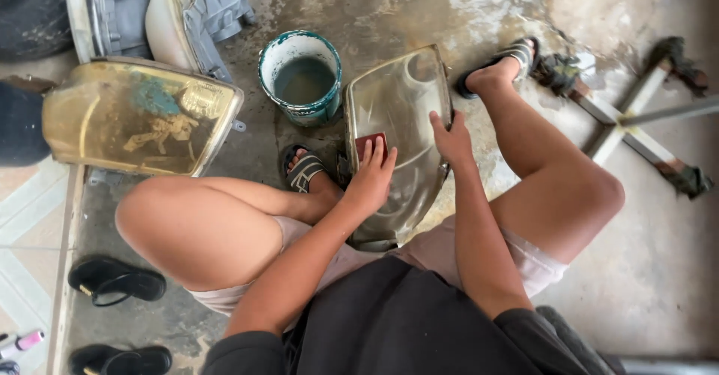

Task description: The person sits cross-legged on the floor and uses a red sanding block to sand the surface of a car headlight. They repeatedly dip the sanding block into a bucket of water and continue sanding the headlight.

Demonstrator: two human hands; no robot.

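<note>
A clear car headlight lens [401, 113] stands tilted on the wet concrete floor between my knees. My left hand [372, 178] presses a small reddish sanding pad [368, 145] flat against the lens's near left part. My right hand [451, 139] grips the right edge of the lens and holds it steady. A white and teal bucket [301, 77] with grey water sits just beyond the lens on its left.
A yellowed headlight [138, 116] lies at the left, more lamp parts [161, 11] behind it. Black sandals [116, 281] rest at the lower left. A metal cross-shaped stand base [629, 124] is at the right. My sandalled feet [303, 169] flank the lens.
</note>
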